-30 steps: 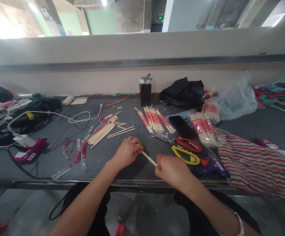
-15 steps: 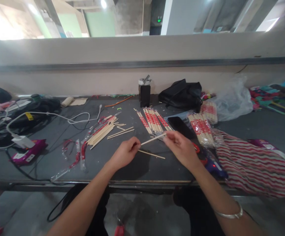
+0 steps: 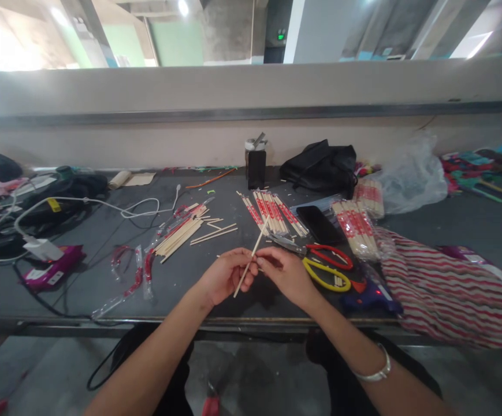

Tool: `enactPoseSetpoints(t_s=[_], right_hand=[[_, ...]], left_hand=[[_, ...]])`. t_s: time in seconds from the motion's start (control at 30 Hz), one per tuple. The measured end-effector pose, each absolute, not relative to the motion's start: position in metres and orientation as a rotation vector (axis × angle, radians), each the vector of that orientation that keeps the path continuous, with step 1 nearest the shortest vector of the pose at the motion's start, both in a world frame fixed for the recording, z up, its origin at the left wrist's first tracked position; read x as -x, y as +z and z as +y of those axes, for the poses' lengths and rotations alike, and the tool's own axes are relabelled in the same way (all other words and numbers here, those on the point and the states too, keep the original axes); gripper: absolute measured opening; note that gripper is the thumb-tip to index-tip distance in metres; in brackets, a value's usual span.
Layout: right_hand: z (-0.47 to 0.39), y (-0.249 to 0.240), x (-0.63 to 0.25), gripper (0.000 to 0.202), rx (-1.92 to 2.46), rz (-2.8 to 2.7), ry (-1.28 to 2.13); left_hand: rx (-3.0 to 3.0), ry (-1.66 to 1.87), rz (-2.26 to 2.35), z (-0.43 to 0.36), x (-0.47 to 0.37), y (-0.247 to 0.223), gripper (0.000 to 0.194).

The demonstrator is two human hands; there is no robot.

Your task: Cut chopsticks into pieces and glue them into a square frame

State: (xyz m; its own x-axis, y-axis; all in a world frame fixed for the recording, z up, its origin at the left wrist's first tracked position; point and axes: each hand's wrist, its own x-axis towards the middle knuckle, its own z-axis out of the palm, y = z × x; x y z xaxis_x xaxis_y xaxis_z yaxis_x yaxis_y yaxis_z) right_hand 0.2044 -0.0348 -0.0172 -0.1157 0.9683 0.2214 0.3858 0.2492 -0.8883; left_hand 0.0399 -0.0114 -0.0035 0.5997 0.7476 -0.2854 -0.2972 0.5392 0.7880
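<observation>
A single wooden chopstick (image 3: 240, 283) slants between my hands above the front of the dark table. My left hand (image 3: 229, 276) is closed around its middle, with the thumb on top. From the other side my right hand (image 3: 287, 276) pinches at it, fingertips meeting those of the left. To the left lies a pile of bare chopsticks (image 3: 180, 238) with a few loose ones (image 3: 214, 234) beside it. Chopsticks in red-printed wrappers (image 3: 271, 211) lie beyond my hands. Scissors with one red and one yellow handle (image 3: 326, 277) rest beside my right hand.
Torn plastic wrappers (image 3: 137, 280) lie at left, near a white cable (image 3: 81, 200) and a purple packet (image 3: 71, 263). A phone (image 3: 319, 224), bundled chopsticks (image 3: 354, 228) and a striped cloth (image 3: 445, 289) lie at right. Behind stand an upright phone (image 3: 256, 170) and a black bag (image 3: 320, 164).
My hands have come together, and the chopstick has turned from nearly level to a steep slant. The right hand moved left and down, uncovering the scissors. The lone chopstick on the table no longer shows.
</observation>
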Motion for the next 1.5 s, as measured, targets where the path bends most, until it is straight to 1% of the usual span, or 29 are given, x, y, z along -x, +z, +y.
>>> enactPoseSetpoints(t_s=[0.1, 0.2, 0.3, 0.37, 0.4, 0.47, 0.53, 0.6, 0.73, 0.83, 0.97, 1.13, 1.2, 1.27, 1.37, 1.43, 1.5], right_hand=[[-0.034, -0.016, -0.206, 0.017, 1.3, -1.679, 0.785], [-0.032, -0.011, -0.217, 0.017, 1.373, -1.7, 0.618], [-0.029, -0.005, -0.239, 0.018, 1.546, -1.774, 0.347], [-0.027, -0.001, -0.257, 0.02, 1.746, -1.839, 0.173], [-0.026, 0.0, -0.267, 0.02, 1.829, -1.863, 0.14], [-0.025, 0.0, -0.286, 0.02, 1.982, -1.913, 0.109], [-0.026, -0.001, -0.301, 0.019, 2.085, -1.989, 0.089], [-0.027, -0.002, -0.312, 0.019, 2.136, -2.032, 0.114], [-0.033, 0.0, -0.322, 0.023, 2.137, -2.038, 0.22], [-0.037, 0.002, -0.324, 0.028, 2.087, -2.106, 0.216], [-0.038, -0.003, -0.328, 0.039, 2.012, -2.226, 0.205], [-0.033, -0.011, -0.332, 0.054, 1.921, -2.212, 0.277], [-0.032, -0.01, -0.329, 0.059, 1.925, -2.208, 0.305], [-0.032, -0.008, -0.325, 0.065, 2.001, -2.178, 0.326], [-0.036, -0.002, -0.321, 0.065, 2.067, -2.052, 0.403], [-0.04, 0.001, -0.319, 0.06, 2.014, -1.909, 0.573], [-0.043, 0.005, -0.317, 0.056, 1.899, -1.719, 0.824]], left_hand=[[-0.791, 0.706, 0.674, -0.009, -0.037, 0.0, 0.006], [-0.885, 0.835, 0.789, -0.002, -0.028, 0.004, 0.012], [-1.188, 1.06, 1.127, 0.011, -0.01, 0.005, 0.017], [-1.592, 1.155, 1.453, 0.022, 0.004, 0.002, 0.013], [-1.808, 1.128, 1.598, 0.027, 0.01, 0.0, 0.011], [-2.097, 0.95, 1.807, 0.035, 0.019, -0.005, 0.013], [-2.223, 0.757, 1.901, 0.041, 0.021, -0.01, 0.017], [-2.264, 0.661, 1.916, 0.045, 0.018, -0.014, 0.018], [-2.257, 0.627, 1.887, 0.051, 0.012, -0.017, 0.019], [-2.222, 0.635, 1.856, 0.054, 0.013, -0.016, 0.018], [-2.156, 0.686, 1.772, 0.055, 0.018, -0.013, 0.017], [-1.989, 0.761, 1.616, 0.041, 0.008, -0.009, 0.013], [-1.781, 0.863, 1.451, 0.03, -0.001, -0.006, 0.014], [-1.396, 1.001, 1.152, 0.021, -0.008, -0.002, 0.013], [-0.947, 1.113, 0.824, 0.012, -0.017, 0.003, 0.022], [-0.807, 1.122, 0.727, 0.01, -0.02, 0.006, 0.03], [-0.721, 1.119, 0.661, 0.01, -0.021, 0.008, 0.036]])
